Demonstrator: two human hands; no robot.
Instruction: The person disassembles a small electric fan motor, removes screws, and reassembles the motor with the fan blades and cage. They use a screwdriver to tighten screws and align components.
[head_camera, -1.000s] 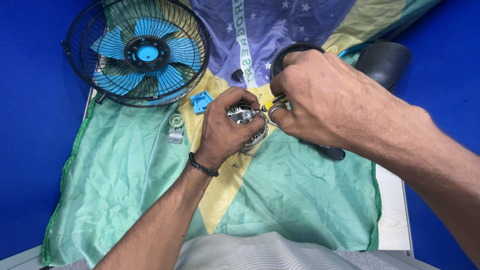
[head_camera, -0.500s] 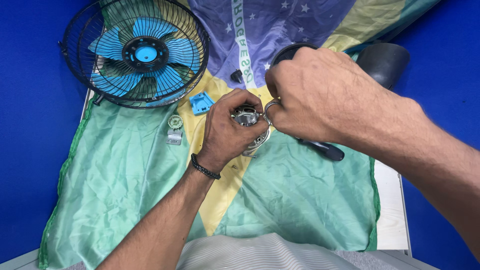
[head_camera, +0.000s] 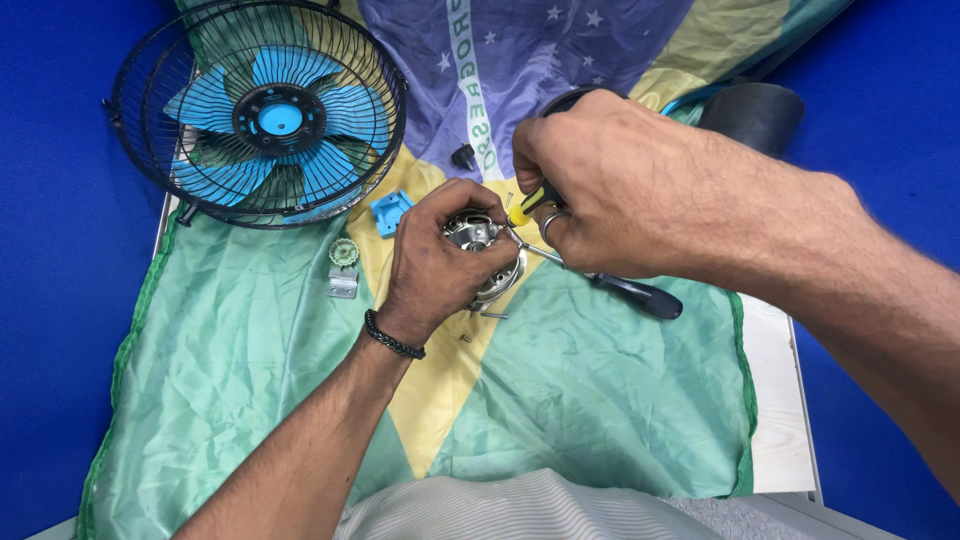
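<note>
- One small metal motor housing (head_camera: 478, 240), silver and round, sits near the middle of the cloth-covered table, toward its far edge.
- The left hand (head_camera: 440, 255) curls its fingers over the housing and grips it from the near side; a dark bead bracelet (head_camera: 392, 336) circles that wrist.
- The right hand (head_camera: 600, 185) is closed tightly around one yellow-and-black screwdriver (head_camera: 522, 212), its tip meeting the top of the housing.
- A second screwdriver (head_camera: 630, 293), dark-handled, lies on the cloth just right of the housing, partly under the right hand.
- One small blue plastic piece (head_camera: 390, 212) and one pale green gear on a grey bracket (head_camera: 343, 262) lie left of the housing.
- A few loose screws (head_camera: 492, 315) lie near the housing's near side.
- One black wire fan cage (head_camera: 258, 110) at the far left corner encloses one blue fan blade (head_camera: 280, 120).
- One green, yellow and blue flag cloth (head_camera: 600, 400) covers the table.
</note>
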